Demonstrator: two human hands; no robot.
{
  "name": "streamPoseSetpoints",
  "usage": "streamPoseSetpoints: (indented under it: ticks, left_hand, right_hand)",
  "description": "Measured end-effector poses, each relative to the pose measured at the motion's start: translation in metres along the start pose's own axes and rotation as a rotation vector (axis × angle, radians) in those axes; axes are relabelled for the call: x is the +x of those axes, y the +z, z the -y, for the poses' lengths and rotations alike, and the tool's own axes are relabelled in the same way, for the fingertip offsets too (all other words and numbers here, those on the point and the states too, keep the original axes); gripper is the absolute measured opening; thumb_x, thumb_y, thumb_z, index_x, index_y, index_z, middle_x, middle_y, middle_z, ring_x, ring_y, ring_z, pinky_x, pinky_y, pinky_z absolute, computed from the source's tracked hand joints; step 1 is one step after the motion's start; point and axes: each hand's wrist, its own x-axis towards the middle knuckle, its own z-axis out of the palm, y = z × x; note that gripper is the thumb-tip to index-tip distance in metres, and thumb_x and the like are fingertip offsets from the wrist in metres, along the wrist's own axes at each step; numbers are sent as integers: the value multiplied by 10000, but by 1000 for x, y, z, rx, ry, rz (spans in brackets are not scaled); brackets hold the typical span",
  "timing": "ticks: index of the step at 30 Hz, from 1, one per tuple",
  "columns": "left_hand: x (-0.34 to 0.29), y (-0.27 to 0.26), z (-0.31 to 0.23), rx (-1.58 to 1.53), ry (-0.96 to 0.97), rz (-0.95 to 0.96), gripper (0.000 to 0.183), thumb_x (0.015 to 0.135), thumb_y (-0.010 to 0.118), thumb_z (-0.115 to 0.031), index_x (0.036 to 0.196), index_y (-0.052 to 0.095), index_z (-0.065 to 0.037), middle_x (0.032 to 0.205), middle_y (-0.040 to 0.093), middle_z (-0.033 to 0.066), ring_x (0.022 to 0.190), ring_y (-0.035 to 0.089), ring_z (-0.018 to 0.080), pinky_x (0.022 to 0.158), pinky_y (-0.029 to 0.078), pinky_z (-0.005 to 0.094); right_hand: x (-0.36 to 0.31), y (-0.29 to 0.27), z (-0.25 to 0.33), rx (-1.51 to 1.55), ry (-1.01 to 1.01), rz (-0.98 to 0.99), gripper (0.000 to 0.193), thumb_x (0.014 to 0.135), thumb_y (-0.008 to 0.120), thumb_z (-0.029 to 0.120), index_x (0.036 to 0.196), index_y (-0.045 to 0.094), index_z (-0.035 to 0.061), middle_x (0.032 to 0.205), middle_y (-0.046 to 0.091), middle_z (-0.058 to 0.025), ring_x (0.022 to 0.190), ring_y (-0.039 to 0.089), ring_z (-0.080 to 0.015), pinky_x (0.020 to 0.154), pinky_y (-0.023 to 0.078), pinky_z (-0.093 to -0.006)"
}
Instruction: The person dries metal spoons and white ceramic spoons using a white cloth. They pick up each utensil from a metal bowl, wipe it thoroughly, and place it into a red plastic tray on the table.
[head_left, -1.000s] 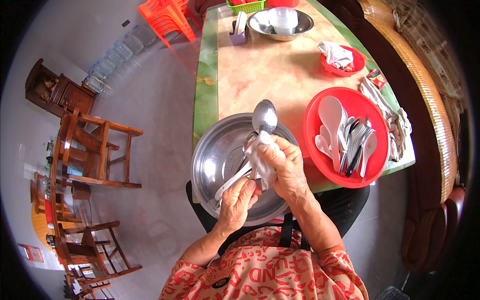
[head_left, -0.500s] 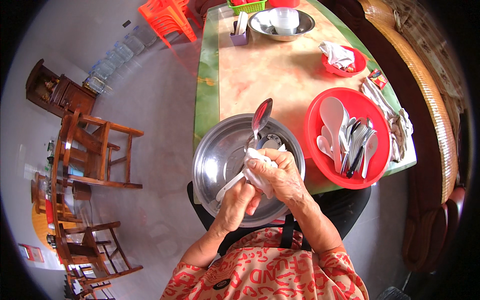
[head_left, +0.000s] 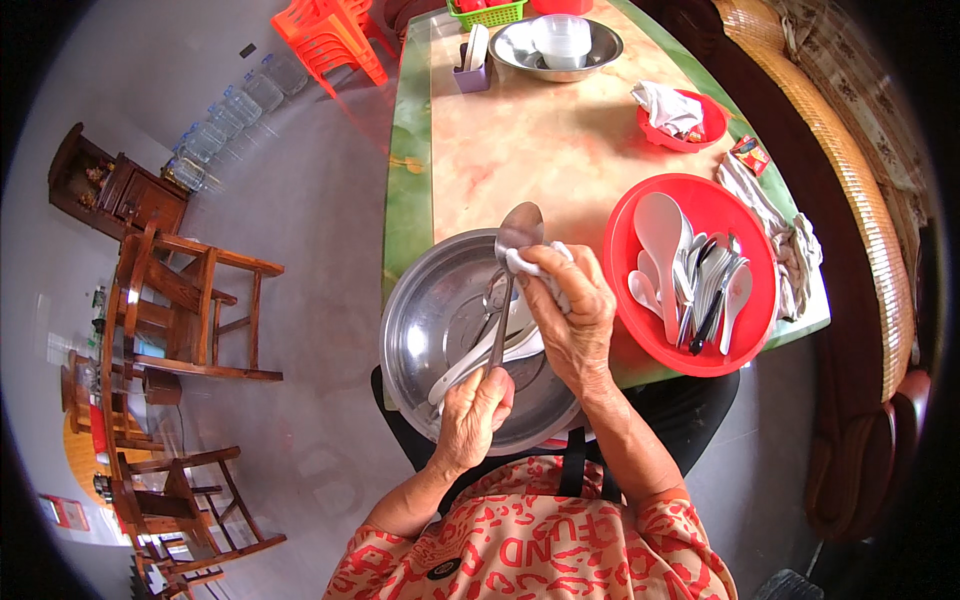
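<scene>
A long metal spoon [head_left: 520,228] is held over a steel basin [head_left: 408,330], its bowl up and away from me. My left hand [head_left: 474,418] grips the handle's lower end. In my right hand [head_left: 577,318] is a bunched white cloth [head_left: 550,262], pressed close to the spoon where bowl and handle meet. Inside the basin lie white spoons [head_left: 460,372] and some metal cutlery, partly covered by my hands. To the right, a red plastic basin [head_left: 622,262] holds several white and metal spoons, with a large white ladle [head_left: 662,222] among them.
Farther along the table [head_left: 500,140] are a small red basket [head_left: 715,125] with a cloth, a steel bowl [head_left: 605,50] with clear plastic containers, and a purple holder [head_left: 472,78]. A crumpled cloth [head_left: 795,265] lies at the right edge. Wooden chairs [head_left: 205,300] stand left.
My right hand with the cloth has moved up along the spoon from the handle to near the bowl. My left hand now shows on the lower handle, apart from the right.
</scene>
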Motion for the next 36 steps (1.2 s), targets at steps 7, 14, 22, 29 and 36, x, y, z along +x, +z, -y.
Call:
streamPoseSetpoints:
  ticks: [7,14,22,29,36]
  left_hand:
    - [3,-6,5,-14,22,-15,383,980,398,-347,751,481,-50,583,407,-25,490,336,49,438,262,208]
    - [3,-5,6,-97,30,-26,363,979,406,-328,766,489,-46,588,413,-28,485,345,45,429,255,199]
    - [-3,-7,10,-54,-11,32,387,979,400,-315,721,468,-34,577,400,-11,489,343,58,442,265,218]
    - [-11,-6,4,68,59,39,362,983,389,-236,707,418,-4,572,408,15,511,362,82,477,302,240]
    - [-16,-7,-3,235,139,84,332,982,385,-193,708,414,-7,572,415,22,513,371,107,492,333,268]
  right_hand:
    - [-28,-2,7,66,75,225,314,697,665,-22,996,657,74,758,499,-89,676,528,-226,594,445,-324]
    - [-39,-5,3,142,57,322,276,705,659,1,973,666,64,770,536,-90,683,529,-234,596,450,-330]
    - [-16,1,-8,-63,37,130,281,692,665,-28,950,674,84,791,528,-74,687,523,-204,614,428,-300]
    - [-12,-6,-2,-218,-44,141,277,648,697,8,905,673,108,833,533,-78,750,515,-267,638,437,-367]
    - [7,0,-6,-317,-78,-47,272,623,706,8,861,650,128,834,513,-82,740,490,-264,607,428,-362]
